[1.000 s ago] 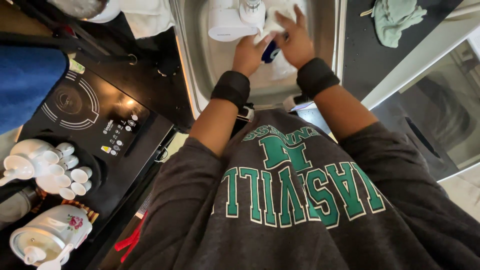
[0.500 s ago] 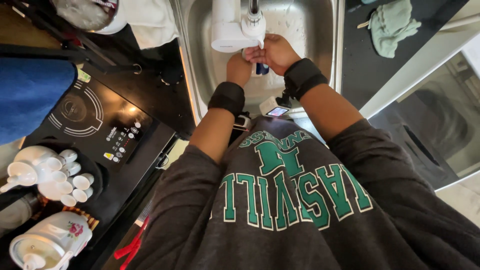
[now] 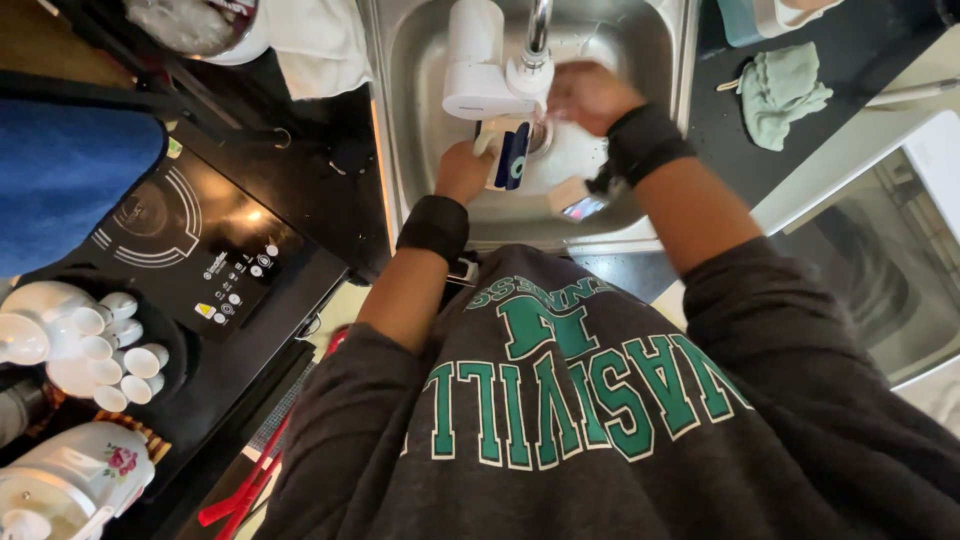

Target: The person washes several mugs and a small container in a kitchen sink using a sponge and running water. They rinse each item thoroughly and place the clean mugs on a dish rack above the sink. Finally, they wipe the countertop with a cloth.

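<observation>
My left hand (image 3: 462,170) is over the steel sink (image 3: 400,150) and grips a small white and blue object (image 3: 511,155), held upright below the tap. My right hand (image 3: 590,95) is higher up, just right of the tap (image 3: 538,30), with its fingers curled and blurred; I cannot tell whether it holds anything. A white filter unit (image 3: 475,62) is fixed to the tap's left side. Both wrists wear black bands.
A black induction cooktop (image 3: 190,240) lies left of the sink, with white teacups (image 3: 100,345) and a flowered white teapot (image 3: 70,480) nearer me. A green cloth (image 3: 790,85) sits on the right counter. A white cloth (image 3: 315,45) lies at the sink's left.
My hands have come apart. The right hand rose from the blue and white object to the tap, while the left hand kept the object and turned it upright.
</observation>
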